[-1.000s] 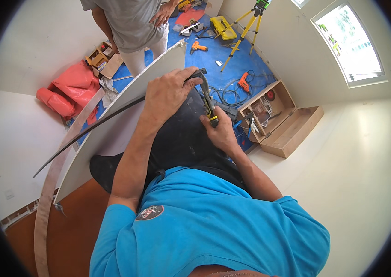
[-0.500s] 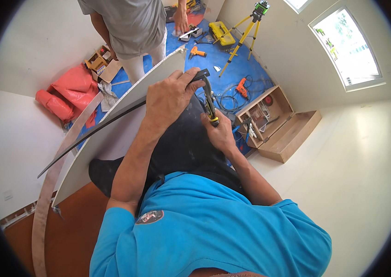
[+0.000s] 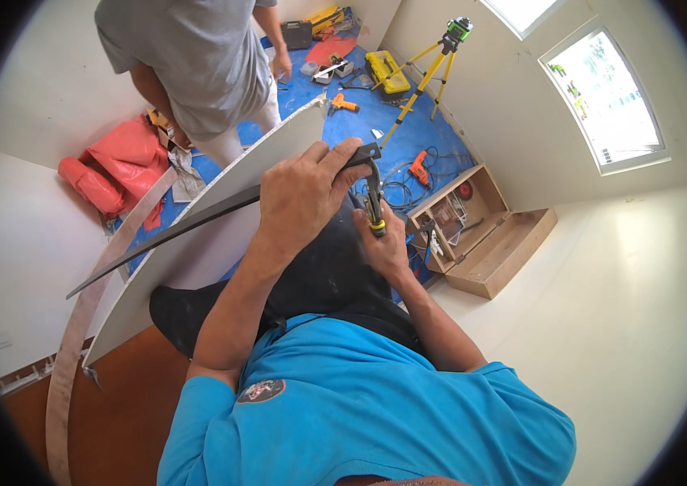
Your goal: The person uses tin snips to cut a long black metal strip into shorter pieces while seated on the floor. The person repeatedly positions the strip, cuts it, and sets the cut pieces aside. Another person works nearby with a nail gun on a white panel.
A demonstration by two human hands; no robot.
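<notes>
A long dark metal strip (image 3: 198,221) slants from the lower left up to my hands. My left hand (image 3: 299,194) is closed round it near its upper end, which has a small hole. My right hand (image 3: 386,243) grips a pair of pliers (image 3: 373,202) with black and yellow handles. Their curved jaws reach the strip's end, just right of my left fingers; whether they bite on it I cannot tell. Beneath the strip leans a large pale panel (image 3: 137,304), close to my dark-clad leg.
A person in grey (image 3: 189,65) stands beyond the panel. On blue sheeting are an orange drill (image 3: 420,168), an orange tool (image 3: 344,103), cables and a yellow toolbox (image 3: 392,73). An open wooden box (image 3: 493,251) lies right; a yellow tripod (image 3: 416,95) carries a green device.
The person in grey has shifted left, and their hand has drawn back from the small boxes. My hands keep their holds on strip and pliers, slightly lower in view.
</notes>
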